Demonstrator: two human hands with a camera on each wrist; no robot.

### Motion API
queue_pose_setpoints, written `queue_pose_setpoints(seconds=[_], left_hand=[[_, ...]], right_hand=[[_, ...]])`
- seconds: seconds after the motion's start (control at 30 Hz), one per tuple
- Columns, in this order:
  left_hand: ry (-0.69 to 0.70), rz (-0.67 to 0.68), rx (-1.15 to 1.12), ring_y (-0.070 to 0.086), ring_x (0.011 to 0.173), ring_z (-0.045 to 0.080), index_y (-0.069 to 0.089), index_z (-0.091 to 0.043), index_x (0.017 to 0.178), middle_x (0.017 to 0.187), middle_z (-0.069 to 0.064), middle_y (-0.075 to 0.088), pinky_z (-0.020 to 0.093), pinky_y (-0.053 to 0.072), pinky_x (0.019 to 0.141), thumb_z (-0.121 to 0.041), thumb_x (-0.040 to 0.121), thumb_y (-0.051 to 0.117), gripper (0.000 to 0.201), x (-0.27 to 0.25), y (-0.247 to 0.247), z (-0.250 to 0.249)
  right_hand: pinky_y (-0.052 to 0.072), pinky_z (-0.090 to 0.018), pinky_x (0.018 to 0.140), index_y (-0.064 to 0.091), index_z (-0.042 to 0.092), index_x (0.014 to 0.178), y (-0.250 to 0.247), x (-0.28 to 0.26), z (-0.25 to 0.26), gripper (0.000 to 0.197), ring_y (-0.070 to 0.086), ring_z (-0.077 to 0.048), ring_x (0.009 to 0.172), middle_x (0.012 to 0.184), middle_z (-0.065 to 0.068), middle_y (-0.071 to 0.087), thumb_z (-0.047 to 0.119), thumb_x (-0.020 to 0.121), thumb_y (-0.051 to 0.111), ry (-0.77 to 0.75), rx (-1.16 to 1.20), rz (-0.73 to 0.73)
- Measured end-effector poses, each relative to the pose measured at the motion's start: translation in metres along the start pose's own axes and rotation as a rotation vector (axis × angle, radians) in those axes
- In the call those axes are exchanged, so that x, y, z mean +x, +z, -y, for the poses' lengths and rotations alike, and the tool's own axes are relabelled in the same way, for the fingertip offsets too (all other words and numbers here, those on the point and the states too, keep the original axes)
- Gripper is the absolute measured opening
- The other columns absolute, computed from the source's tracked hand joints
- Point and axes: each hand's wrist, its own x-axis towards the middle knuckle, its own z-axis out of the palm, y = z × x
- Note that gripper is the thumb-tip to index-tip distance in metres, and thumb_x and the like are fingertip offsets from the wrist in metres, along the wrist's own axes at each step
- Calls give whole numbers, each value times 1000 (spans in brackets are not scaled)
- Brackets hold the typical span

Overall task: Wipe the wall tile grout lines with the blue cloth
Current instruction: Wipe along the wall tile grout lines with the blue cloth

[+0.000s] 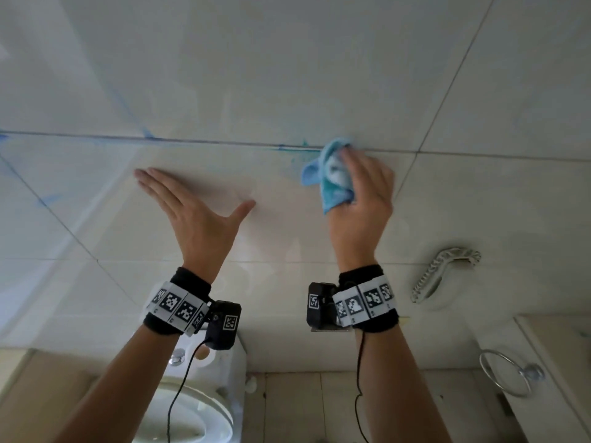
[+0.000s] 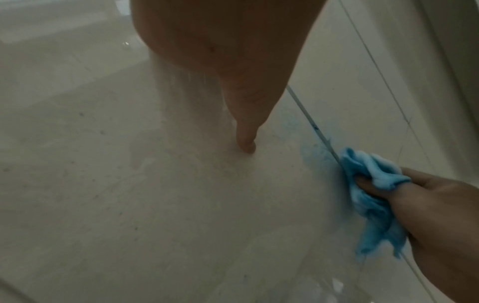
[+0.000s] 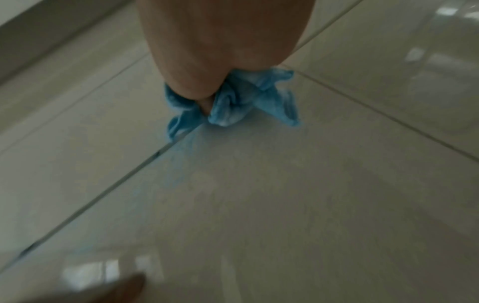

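Note:
My right hand (image 1: 363, 183) grips a bunched blue cloth (image 1: 332, 175) and presses its top against the horizontal grout line (image 1: 224, 142) of the white tiled wall. Blue smears run along that grout line to the left of the cloth. In the left wrist view the cloth (image 2: 370, 196) sits on the grout line (image 2: 308, 116), held by the right hand (image 2: 435, 209). The right wrist view shows the cloth (image 3: 233, 102) bunched under my right hand (image 3: 220, 51). My left hand (image 1: 192, 203) lies flat on the tile with straight fingers and the thumb (image 2: 246, 127) spread.
More blue marks stain the diagonal grout line (image 1: 128, 110) at upper left. Below my arms stands a toilet (image 1: 198, 394) with its cistern. A metal hose fitting (image 1: 444, 270) and a chrome towel ring (image 1: 508, 372) hang on the wall at lower right.

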Motion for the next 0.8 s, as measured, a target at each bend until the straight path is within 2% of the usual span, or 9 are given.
queue_pose_setpoints(seconds=[0.13,0.2,0.3,0.4,0.47,0.53,0.63,0.7,0.8], left_hand=[[16,3,4,-15,157,48,-11,16,156,166,36,-16,44,-4,131,-74,68,84,158,-1,-2,2],[13,9,8,-15,157,47,-11,14,157,167,34,-16,48,0,132,-74,68,84,157,-2,-2,2],[20,23,5,-15,158,44,-11,12,158,168,32,-15,42,-2,132,-70,69,85,154,-4,-5,3],[44,50,5,-15,159,40,-11,9,160,169,29,-16,34,-4,131,-64,71,87,151,-6,-11,9],[56,67,17,-14,160,35,-10,5,162,171,24,-16,28,-4,130,-54,73,90,146,-7,-19,15],[79,70,35,-11,161,30,-6,1,164,173,19,-12,33,2,131,-47,77,90,138,-8,-28,23],[86,61,55,-9,162,27,-2,-3,165,175,14,-8,35,4,131,-45,83,85,127,-7,-40,27],[68,51,53,-9,162,27,-2,-2,165,175,14,-8,29,-1,130,-46,85,83,124,-4,-43,24],[46,54,36,-10,162,26,-3,-2,165,174,15,-10,35,3,131,-44,86,83,124,1,-42,17]], right_hand=[[58,-46,91,74,-4,114,-5,19,-19,28,65,-38,104,112,-13,70,18,97,71,163,-7,-276],[58,-42,91,74,-5,114,11,5,-7,33,65,-39,102,114,-9,69,25,100,69,200,-1,-262],[53,-34,97,76,1,115,41,-27,25,27,63,-33,109,120,-9,71,17,93,76,74,61,17],[55,-41,96,76,4,120,52,-39,41,30,58,-25,115,126,-7,72,12,91,69,-65,65,276],[53,-35,100,75,3,120,42,-31,43,30,61,-28,115,125,-8,72,16,93,74,-51,83,196],[52,-30,100,75,-1,116,30,-14,37,31,65,-35,109,119,-13,72,20,95,78,-13,57,-44],[57,-42,93,75,-5,112,28,12,19,24,67,-39,102,111,-17,72,15,99,72,76,24,-293],[58,-45,92,74,-5,111,41,11,18,21,67,-39,103,111,-18,70,11,98,71,159,36,-314],[54,-36,97,74,-5,112,56,-12,28,27,64,-36,105,113,-19,71,18,99,72,116,82,-211]])
